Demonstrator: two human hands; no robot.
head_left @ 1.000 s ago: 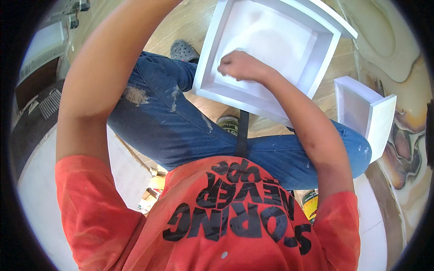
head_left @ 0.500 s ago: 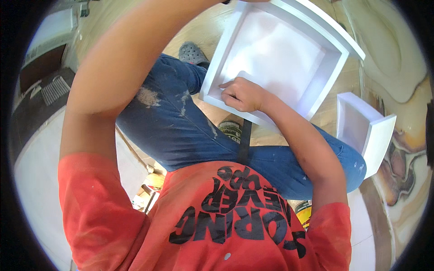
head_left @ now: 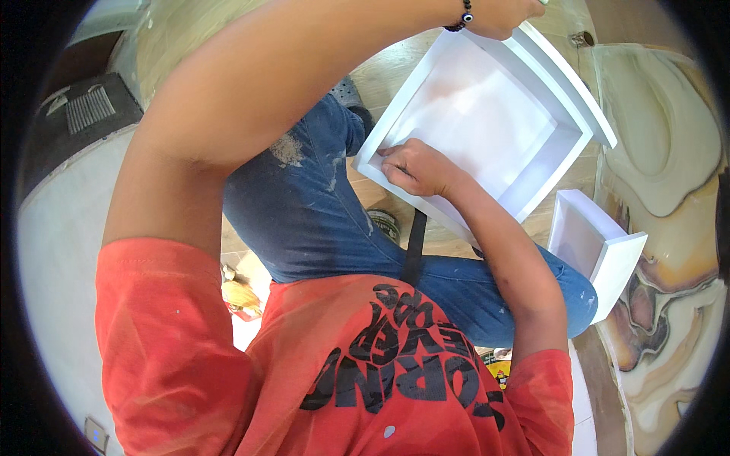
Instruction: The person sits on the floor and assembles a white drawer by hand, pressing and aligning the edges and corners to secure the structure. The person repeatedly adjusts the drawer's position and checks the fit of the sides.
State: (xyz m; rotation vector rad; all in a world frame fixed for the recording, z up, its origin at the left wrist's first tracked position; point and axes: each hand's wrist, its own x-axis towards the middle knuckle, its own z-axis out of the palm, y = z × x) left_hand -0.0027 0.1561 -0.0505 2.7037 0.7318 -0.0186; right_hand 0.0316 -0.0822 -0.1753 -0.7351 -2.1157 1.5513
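A white drawer-like box point(head_left: 559, 156) with a curved front panel lies tilted over my legs, its inside facing me. My left hand point(head_left: 503, 17) is over its far edge, partly cut off by the top of the picture. Its fingers are closed, with a small white bit at their tips that I cannot make out. Inside the box, my right hand point(head_left: 417, 169) is curled at the near left corner, fingertips against the wall. Whatever it may be pinching is hidden.
A smaller white drawer point(head_left: 601, 235) stands right of my knee point(head_left: 566, 300). A marble-patterned panel point(head_left: 661, 152) runs along the right. A dark can point(head_left: 385, 224) stands on the floor between my legs. A black strap point(head_left: 414, 247) hangs near it.
My left hand has moved right along the far edge and come further into view. The box sits slightly lower and further right, with my right hand still at its corner.
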